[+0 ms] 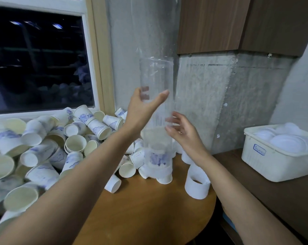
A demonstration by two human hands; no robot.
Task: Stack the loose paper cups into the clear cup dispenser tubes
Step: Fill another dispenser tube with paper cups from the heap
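The table [149, 200] holds a big pile of cups [43, 147]. The tube [155, 76] stands beside them. It looks light, stiff, maybe slippery; hold its middle. The left hand [142, 106] wraps round it. The right hand [185, 133] is spread wide, just beside.

Cup heap [43, 147] crowding left, clear tube [155, 103] centre, open tabletop [149, 209] in front

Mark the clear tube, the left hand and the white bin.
clear tube [155, 75]: head view, bare upper wall
left hand [140, 106]: head view, middle of the hand
white bin [276, 167]: head view, front wall
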